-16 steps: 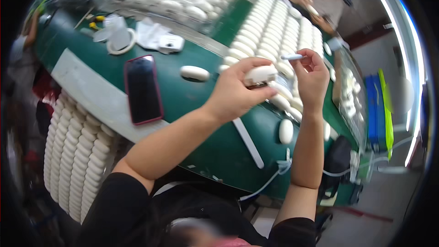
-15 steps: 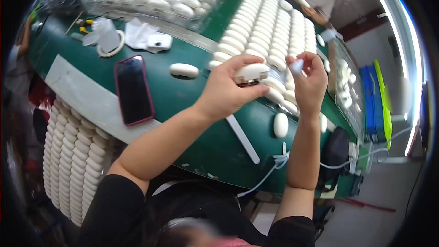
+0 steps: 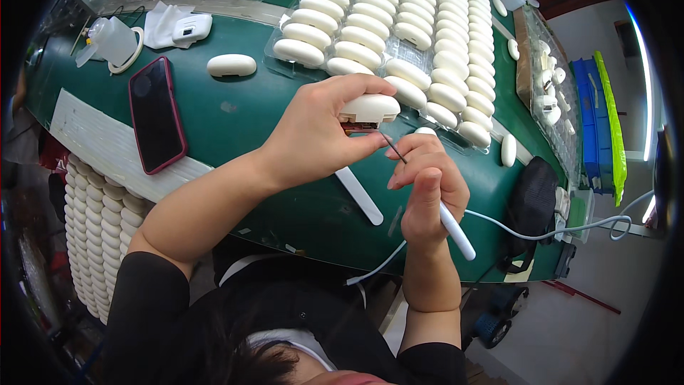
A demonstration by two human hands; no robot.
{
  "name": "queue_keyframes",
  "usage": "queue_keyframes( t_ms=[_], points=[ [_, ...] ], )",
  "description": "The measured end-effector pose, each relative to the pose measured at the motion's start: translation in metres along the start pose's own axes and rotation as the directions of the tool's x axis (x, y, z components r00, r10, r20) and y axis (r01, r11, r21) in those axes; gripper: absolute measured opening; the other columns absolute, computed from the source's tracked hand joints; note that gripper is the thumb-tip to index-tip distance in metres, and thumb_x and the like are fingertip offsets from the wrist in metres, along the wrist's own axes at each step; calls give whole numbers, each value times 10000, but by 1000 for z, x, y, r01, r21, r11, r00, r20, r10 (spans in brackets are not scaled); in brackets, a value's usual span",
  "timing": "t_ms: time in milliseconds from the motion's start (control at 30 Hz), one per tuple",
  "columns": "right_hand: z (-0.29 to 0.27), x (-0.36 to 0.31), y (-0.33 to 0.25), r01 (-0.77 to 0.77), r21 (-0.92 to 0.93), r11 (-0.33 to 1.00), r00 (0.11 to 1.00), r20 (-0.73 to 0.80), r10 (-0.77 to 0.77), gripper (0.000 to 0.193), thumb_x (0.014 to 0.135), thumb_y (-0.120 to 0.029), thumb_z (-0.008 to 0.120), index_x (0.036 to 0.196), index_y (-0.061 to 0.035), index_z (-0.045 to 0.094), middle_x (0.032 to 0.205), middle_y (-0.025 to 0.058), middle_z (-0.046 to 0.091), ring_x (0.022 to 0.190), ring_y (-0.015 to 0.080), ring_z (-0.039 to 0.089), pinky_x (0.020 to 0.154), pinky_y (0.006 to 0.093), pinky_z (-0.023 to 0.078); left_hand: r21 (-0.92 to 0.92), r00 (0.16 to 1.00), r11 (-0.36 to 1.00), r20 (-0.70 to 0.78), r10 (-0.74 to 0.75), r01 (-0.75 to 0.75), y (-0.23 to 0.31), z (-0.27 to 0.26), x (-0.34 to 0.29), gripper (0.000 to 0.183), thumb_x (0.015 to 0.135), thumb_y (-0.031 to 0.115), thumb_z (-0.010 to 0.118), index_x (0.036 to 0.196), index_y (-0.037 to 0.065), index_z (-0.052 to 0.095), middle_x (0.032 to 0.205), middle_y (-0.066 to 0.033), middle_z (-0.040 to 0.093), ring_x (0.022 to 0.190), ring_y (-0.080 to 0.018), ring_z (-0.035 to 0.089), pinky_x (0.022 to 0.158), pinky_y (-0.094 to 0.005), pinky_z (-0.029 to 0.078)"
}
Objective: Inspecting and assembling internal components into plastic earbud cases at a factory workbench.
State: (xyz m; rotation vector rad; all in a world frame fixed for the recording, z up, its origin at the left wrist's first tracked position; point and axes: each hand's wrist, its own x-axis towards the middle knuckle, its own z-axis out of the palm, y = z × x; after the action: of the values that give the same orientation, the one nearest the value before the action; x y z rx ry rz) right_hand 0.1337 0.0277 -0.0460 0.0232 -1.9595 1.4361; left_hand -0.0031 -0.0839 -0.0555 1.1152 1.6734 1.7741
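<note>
A: What lies around the hands?

B: Behind them, upper centre, clear plastic trays (image 3: 399,36) packed with rows of smooth white oval shells. One loose white shell (image 3: 231,65) sits upper left, beside a dark phone in a red case (image 3: 157,114) lying flat. A small squeeze bottle (image 3: 114,39) and a white cloth (image 3: 162,23) are further up left. A flat white strip (image 3: 360,196) lies on the counter just under the hands.

A: And the hands themselves?

B: The left hand (image 3: 317,135) has its grip pinched around a white oval case (image 3: 369,108), held above the counter at frame centre (its underside shows a brownish opening). The right hand (image 3: 427,182) is closed around a white pen-like tool (image 3: 445,217) whose thin dark tip reaches the case's underside; a pale cable (image 3: 541,227) trails from it to the right.

A: The surface?

B: A dark green counter (image 3: 249,110), matte, with a pale strip along its near edge. More stacked white shells (image 3: 68,235) stand at lower left, and a black pouch (image 3: 533,203) at the right.
</note>
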Motion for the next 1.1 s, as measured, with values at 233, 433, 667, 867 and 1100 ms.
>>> queue_keyframes(
  t_ms=[233,433,667,867,1100],
  points=[
    [5,2,3,-69,-16,997,997,31,70,277,951,-141,526,718,7,544,681,90,569,762,239,598,769,380,526,49,1000,999,1,-8,8,-2,1,1,431,744,-2,709,1159,46,599,999,-41,628,854,-82,589,716,-226,515],
    [6,1,5,-78,-27,997,997,17,78,259,943,-127,535,728,17,551,688,96,577,748,241,607,783,388,532,74,999,997,-13,29,-28,-6,2,1,426,740,-4,702,1151,44,603,991,-48,627,842,-86,593,698,-228,514],
    [6,1,8,-55,-53,997,998,28,56,226,920,-99,566,727,19,554,691,101,588,725,240,611,742,368,528,136,997,988,-24,77,-73,-7,2,0,435,724,2,708,1145,53,612,984,-60,633,828,-92,606,683,-234,520],
    [6,1,8,-34,-110,993,999,34,38,209,908,-76,575,725,25,563,683,104,594,697,249,612,704,345,515,181,994,979,-30,103,-96,-7,3,0,434,709,4,719,1129,59,623,984,-69,637,804,-101,615,661,-233,515],
    [6,-1,2,-105,-146,984,994,21,109,200,897,-55,578,714,27,570,679,114,597,713,252,626,674,328,502,191,993,976,-37,116,-107,-8,5,-1,433,711,18,731,1130,61,628,995,-76,636,794,-107,616,653,-234,515]
  ],
)
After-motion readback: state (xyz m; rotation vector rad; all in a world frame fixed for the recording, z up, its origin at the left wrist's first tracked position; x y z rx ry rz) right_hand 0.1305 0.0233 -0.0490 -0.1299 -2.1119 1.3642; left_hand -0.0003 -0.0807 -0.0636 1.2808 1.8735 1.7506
